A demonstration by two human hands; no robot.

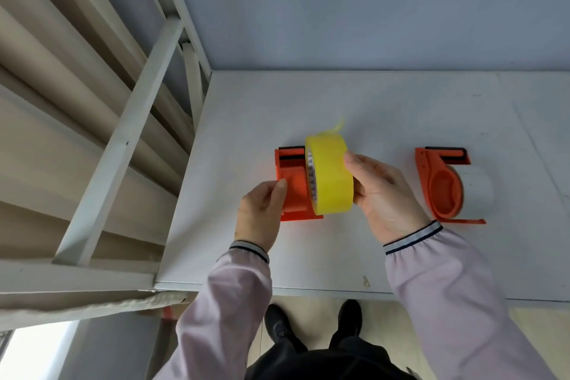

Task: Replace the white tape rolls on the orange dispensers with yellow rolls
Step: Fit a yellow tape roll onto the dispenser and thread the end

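Note:
A yellow tape roll [331, 176] stands on edge against the right side of the left orange dispenser [294, 188], a loose tape end sticking up at its top. My right hand [382, 194] grips the roll from the right. My left hand [262, 216] holds the left dispenser at its left side. A second orange dispenser [441, 185] lies to the right on the white table [401, 117], with a white tape roll [476, 191] still mounted on it.
A white metal rack frame [129, 133] with beige rolls of material stands against the table's left edge. A grey wall rises behind the table. My shoes and the floor show below the table's front edge [324, 291].

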